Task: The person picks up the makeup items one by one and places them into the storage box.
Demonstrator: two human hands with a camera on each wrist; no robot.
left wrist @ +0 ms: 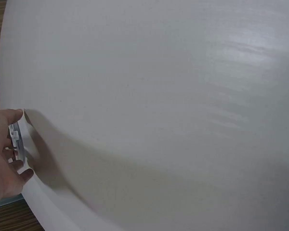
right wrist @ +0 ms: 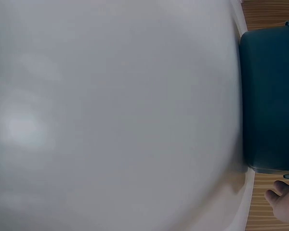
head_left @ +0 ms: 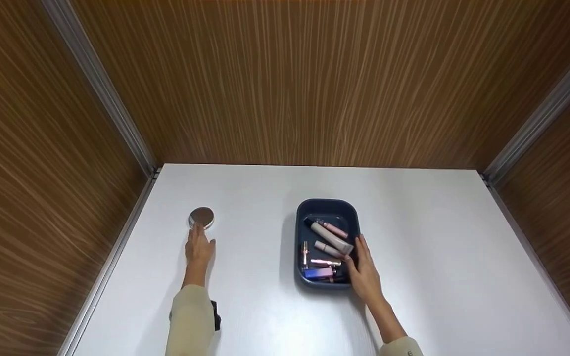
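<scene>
On the left of the white table lies a round compact (head_left: 201, 217) with a brown top and a silvery rim. My left hand (head_left: 199, 250) reaches to its near edge with the fingers fairly straight and the thumb spread to the side. The left wrist view shows the compact's silver edge and clasp (left wrist: 15, 137) beside the fingers. My right hand (head_left: 365, 277) holds the near right side of a dark blue bin (head_left: 301, 222), thumb over the rim and fingers along the outside. Inside the bin lie a white tube (head_left: 332, 237), a blue-pink box (head_left: 318, 273) and several lipstick-like tubes.
The white table (head_left: 250, 247) stretches between the bin and the compact. Wood-grain panels (head_left: 285, 84) stand behind and at both sides, with grey metal rails (head_left: 109, 94) along their joints.
</scene>
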